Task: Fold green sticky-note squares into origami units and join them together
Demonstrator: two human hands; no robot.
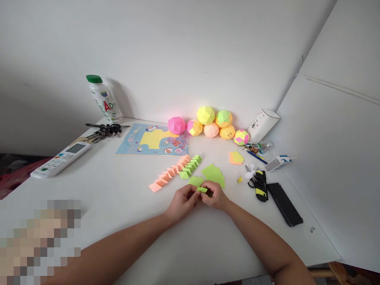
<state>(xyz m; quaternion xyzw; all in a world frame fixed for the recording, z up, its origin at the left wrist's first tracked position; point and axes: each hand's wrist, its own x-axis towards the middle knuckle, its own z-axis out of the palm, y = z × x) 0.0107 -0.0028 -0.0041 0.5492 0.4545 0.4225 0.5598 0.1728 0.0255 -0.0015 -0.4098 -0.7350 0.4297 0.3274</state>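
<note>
A small folded piece of green paper point(202, 190) is pinched between my two hands, just above the white table. My left hand point(182, 201) grips its left side with thumb and fingers. On the other side, my right hand point(215, 194) holds the right end, fingertips curled behind it. Flat green paper squares point(214, 174) lie just beyond my hands. Farther left run a row of folded green paper pieces point(190, 168) and a longer row of folded peach paper pieces point(169, 173).
Several faceted paper balls point(206, 115) stand by the wall beside a blue picture sheet point(127, 144). To the left are a bottle point(105, 101), keys point(103, 130) and a remote control point(61, 160). A box cutter point(261, 188) and black phone point(285, 204) lie right.
</note>
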